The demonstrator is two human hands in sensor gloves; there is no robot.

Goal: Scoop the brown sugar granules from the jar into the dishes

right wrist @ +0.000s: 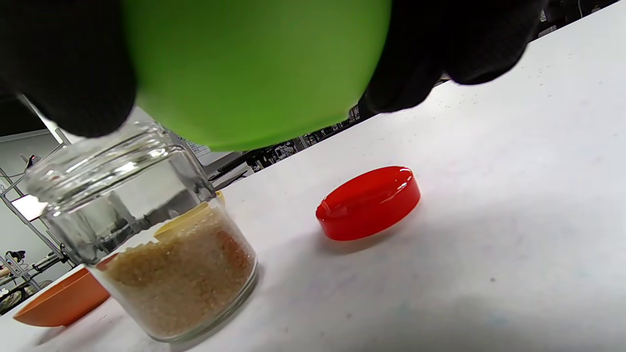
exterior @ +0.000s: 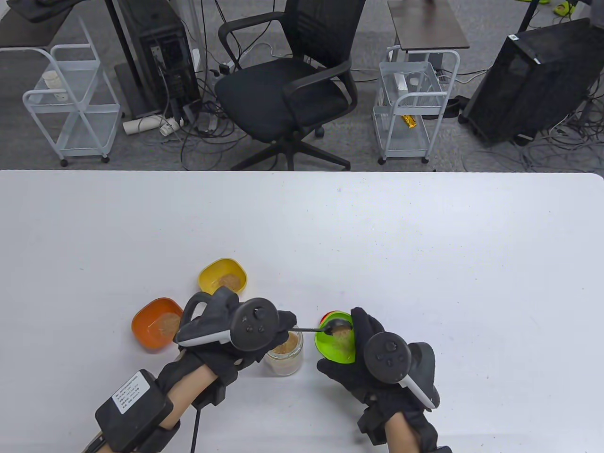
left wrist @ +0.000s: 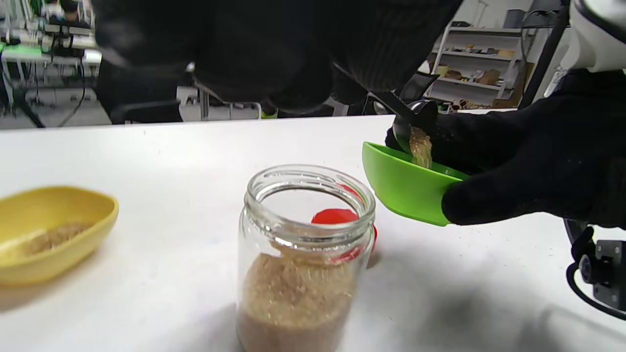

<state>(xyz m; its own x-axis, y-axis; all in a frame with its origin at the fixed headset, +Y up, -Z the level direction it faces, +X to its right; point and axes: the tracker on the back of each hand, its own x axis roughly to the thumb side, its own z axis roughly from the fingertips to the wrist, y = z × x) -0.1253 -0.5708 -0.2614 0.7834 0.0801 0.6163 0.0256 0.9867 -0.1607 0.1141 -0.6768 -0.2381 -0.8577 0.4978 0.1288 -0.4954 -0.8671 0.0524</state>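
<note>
A glass jar (exterior: 285, 355) of brown sugar stands open near the table's front edge; it also shows in the left wrist view (left wrist: 304, 254) and the right wrist view (right wrist: 146, 234). My left hand (exterior: 236, 325) holds a metal spoon (exterior: 330, 326) tipped over the green dish (exterior: 336, 343), and sugar spills from the spoon (left wrist: 419, 128) into the dish (left wrist: 406, 185). My right hand (exterior: 377, 363) grips the green dish and holds it tilted above the table, its underside filling the right wrist view (right wrist: 254, 68). The yellow dish (exterior: 222, 277) and the orange dish (exterior: 157, 324) each hold some sugar.
The jar's red lid (right wrist: 369, 203) lies flat on the white table (exterior: 424, 264) under the raised green dish; it shows through the jar in the left wrist view (left wrist: 342, 217). A chair and carts stand beyond the table's far edge.
</note>
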